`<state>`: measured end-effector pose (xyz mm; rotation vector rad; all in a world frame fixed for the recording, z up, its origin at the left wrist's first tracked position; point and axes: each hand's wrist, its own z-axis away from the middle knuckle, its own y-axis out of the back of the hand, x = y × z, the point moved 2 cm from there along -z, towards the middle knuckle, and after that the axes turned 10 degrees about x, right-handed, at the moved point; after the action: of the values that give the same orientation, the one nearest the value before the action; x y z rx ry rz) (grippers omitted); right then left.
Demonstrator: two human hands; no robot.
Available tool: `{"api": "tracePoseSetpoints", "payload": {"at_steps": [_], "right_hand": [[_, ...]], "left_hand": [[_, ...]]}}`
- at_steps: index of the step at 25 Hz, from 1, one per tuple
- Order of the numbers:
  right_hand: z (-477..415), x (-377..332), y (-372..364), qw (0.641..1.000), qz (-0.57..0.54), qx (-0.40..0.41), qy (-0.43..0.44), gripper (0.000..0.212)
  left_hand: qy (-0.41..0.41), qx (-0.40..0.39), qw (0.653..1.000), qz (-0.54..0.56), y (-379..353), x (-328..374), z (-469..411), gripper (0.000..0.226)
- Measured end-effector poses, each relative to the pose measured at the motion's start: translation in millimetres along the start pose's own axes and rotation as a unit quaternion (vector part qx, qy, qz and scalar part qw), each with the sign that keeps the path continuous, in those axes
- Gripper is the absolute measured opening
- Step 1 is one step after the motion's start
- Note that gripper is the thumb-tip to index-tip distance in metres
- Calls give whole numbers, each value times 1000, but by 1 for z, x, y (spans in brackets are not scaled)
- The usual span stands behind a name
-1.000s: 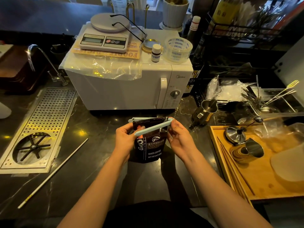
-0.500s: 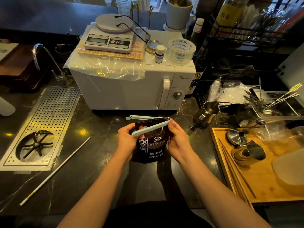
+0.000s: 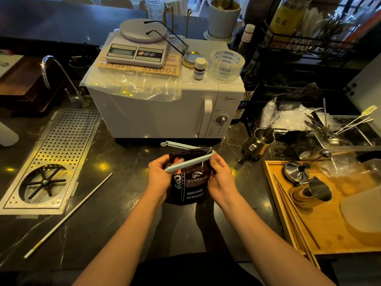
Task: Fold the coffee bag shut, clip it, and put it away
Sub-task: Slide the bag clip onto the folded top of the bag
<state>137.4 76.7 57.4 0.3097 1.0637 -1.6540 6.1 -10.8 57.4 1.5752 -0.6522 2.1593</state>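
A dark coffee bag [image 3: 190, 182] with white lettering stands upright on the black counter, just in front of the white microwave. A long pale-blue clip [image 3: 188, 162] straddles the bag's folded top, hinged at the right; its front arm slants across the bag and its rear arm sticks out behind to the left, so the clip is still spread apart. My left hand [image 3: 159, 178] grips the bag's left edge near the front arm's free end. My right hand [image 3: 221, 178] holds the bag's right side at the clip's hinge.
The microwave [image 3: 165, 112] carries a scale, glasses, a tape roll and a small bottle. A perforated metal drain tray [image 3: 51, 157] lies at left, with a white rod [image 3: 68, 215] beside it. A steel pitcher [image 3: 257, 143] and a wooden tray [image 3: 321, 215] with tools sit at right.
The bag and both hands stay in the same spot before the microwave. The clip's arms stay spread apart. My head has moved, shifting the view slightly.
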Motion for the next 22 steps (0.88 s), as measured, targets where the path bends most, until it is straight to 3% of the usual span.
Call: {"api": "tracePoseSetpoints", "payload": {"at_steps": [11,19,22], "right_hand": [[-5,5,5,1000,8,-1,9,20],[-4,9,0,998,52,14,31,44],[-4,12,2,995,77,0,61,27]], "left_hand": [[-5,-6,1000,9,1,-4,-1,15],[-2,-6,1000,22,0,-9,-3,15],[-3,-16,999,35,-1,-10,0,15]]}}
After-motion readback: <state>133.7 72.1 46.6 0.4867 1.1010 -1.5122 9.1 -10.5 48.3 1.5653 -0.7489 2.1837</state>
